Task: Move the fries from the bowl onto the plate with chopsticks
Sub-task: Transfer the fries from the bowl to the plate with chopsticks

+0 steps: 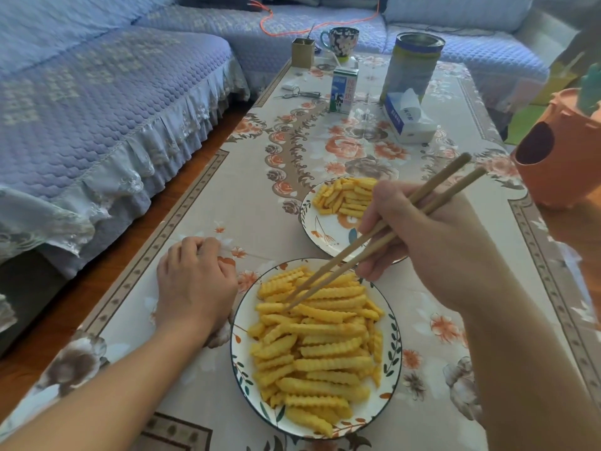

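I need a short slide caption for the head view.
Right hand dips chopsticks into bowl of fries.

A home living room. A corner sofa [97, 102] under quilted lavender covers with lace frills wraps around a long low counter [227, 203] spread with a flower-patterned cloth, standing on a wood floor [182, 196]. On the far end of the counter sit household things: a floral mug [341, 40], a milk carton [343, 89], a tall tin [411, 65] and a tissue box [410, 120]. An orange cable [292, 26] trails across the sofa seat.
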A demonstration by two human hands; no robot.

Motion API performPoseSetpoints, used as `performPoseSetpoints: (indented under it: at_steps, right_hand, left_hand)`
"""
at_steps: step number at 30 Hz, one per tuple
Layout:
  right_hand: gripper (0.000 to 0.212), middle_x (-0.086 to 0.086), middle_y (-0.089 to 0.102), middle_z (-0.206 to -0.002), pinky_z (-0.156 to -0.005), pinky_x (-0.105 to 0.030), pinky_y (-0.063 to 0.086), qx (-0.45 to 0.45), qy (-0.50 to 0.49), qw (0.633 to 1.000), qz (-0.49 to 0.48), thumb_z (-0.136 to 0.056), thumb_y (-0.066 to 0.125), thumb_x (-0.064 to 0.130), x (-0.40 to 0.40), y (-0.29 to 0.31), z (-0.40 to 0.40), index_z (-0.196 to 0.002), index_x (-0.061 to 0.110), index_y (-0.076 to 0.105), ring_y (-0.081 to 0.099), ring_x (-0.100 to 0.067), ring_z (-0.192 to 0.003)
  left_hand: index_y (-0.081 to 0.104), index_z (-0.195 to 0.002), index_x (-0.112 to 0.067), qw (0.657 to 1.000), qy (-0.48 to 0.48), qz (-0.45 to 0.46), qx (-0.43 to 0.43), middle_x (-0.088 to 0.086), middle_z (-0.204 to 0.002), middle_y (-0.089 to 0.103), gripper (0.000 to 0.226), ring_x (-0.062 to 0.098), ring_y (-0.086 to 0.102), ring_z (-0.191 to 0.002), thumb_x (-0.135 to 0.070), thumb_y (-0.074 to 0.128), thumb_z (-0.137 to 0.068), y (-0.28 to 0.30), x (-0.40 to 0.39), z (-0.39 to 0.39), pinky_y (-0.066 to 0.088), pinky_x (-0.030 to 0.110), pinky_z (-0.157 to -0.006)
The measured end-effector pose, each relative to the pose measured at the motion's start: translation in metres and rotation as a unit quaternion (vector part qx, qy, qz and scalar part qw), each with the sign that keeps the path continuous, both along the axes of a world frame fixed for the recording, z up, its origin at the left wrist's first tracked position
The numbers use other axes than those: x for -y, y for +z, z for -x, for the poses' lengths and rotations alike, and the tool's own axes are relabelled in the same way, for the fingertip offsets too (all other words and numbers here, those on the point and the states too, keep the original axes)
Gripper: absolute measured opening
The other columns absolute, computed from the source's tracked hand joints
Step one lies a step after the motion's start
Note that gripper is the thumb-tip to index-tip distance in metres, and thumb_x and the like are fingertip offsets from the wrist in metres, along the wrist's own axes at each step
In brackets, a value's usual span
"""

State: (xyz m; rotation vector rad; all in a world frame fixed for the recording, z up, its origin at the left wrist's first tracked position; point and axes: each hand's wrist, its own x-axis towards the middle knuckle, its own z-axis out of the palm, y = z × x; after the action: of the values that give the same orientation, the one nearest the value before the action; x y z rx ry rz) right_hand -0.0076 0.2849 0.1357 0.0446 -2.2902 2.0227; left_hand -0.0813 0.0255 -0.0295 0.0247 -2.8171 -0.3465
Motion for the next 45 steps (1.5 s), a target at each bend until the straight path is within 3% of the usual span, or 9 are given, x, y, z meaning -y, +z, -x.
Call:
performPoseSetpoints:
  at_steps: [5,10,17,24,34,40,45]
  right_hand:
    - [0.043,-0.018,0.064,-0.056,-0.047,-0.040,0.060,-0.004,0.004,1.000,-0.026,-0.090,0.059,0.039,0.000,-0.002,0.001,-0.076,0.000,0.067,0.069,-0.033,-0.048]
    - [0.035,-0.012,0.067,-0.055,-0.046,-0.034,0.059,-0.087,-0.126,0.988,-0.017,-0.104,0.055,0.022,-0.020,-0.003,0.008,-0.075,0.007,0.068,0.068,-0.028,-0.047]
    - [0.033,-0.004,0.072,-0.062,-0.066,-0.047,0.065,-0.072,-0.298,0.944,-0.123,-0.105,0.053,0.041,-0.057,-0.024,0.023,-0.082,0.023,0.071,0.074,-0.019,-0.057]
    - [0.031,-0.004,0.072,-0.064,-0.070,-0.052,0.063,-0.063,-0.275,0.951,-0.129,-0.104,0.056,0.037,-0.056,-0.049,0.038,-0.082,0.021,0.071,0.074,-0.022,-0.058]
    - [0.034,-0.012,0.072,-0.070,-0.065,-0.045,0.064,-0.063,-0.270,0.954,-0.117,-0.105,0.054,0.034,-0.056,-0.047,0.037,-0.081,0.016,0.070,0.074,-0.024,-0.059]
    - [0.030,-0.008,0.073,-0.072,-0.070,-0.052,0.063,-0.073,-0.269,0.952,-0.127,-0.105,0.055,0.032,-0.052,-0.053,0.039,-0.081,0.023,0.069,0.074,-0.019,-0.060]
    - [0.029,-0.007,0.073,-0.073,-0.068,-0.050,0.063,-0.086,-0.271,0.952,-0.115,-0.105,0.056,0.030,-0.053,-0.054,0.039,-0.085,0.016,0.072,0.074,-0.019,-0.060]
  left_hand:
    - [0.064,-0.110,-0.013,1.000,0.000,0.002,0.007,0.013,-0.114,0.059,0.026,0.035,0.051,-0.106,-0.021,0.052,-0.087,0.002,0.000,-0.001,0.043,0.051,-0.093]
    - [0.064,-0.111,-0.013,1.000,0.001,0.005,0.011,0.013,-0.114,0.059,0.024,0.034,0.051,-0.107,-0.017,0.058,-0.088,0.000,0.001,0.000,0.043,0.051,-0.093]
    - [0.064,-0.112,-0.013,1.000,0.001,0.002,0.011,0.013,-0.114,0.059,0.025,0.034,0.051,-0.108,-0.017,0.058,-0.088,0.001,0.001,0.000,0.043,0.051,-0.094]
    - [0.065,-0.107,-0.011,1.000,0.001,-0.006,-0.001,0.015,-0.112,0.060,0.037,0.037,0.053,-0.105,-0.025,0.043,-0.082,0.002,-0.001,-0.001,0.045,0.051,-0.093]
    - [0.064,-0.110,-0.012,1.000,-0.003,-0.007,0.016,0.015,-0.114,0.060,0.038,0.036,0.052,-0.107,-0.027,0.041,-0.083,0.005,-0.001,-0.002,0.044,0.052,-0.094]
    - [0.064,-0.112,-0.012,1.000,0.003,-0.002,0.026,0.015,-0.115,0.059,0.029,0.036,0.052,-0.108,-0.020,0.052,-0.088,0.004,0.000,-0.001,0.044,0.051,-0.094]
    - [0.064,-0.112,-0.013,1.000,-0.001,0.002,0.021,0.013,-0.115,0.059,0.040,0.034,0.052,-0.108,-0.028,0.039,-0.084,0.005,-0.001,-0.002,0.044,0.051,-0.095]
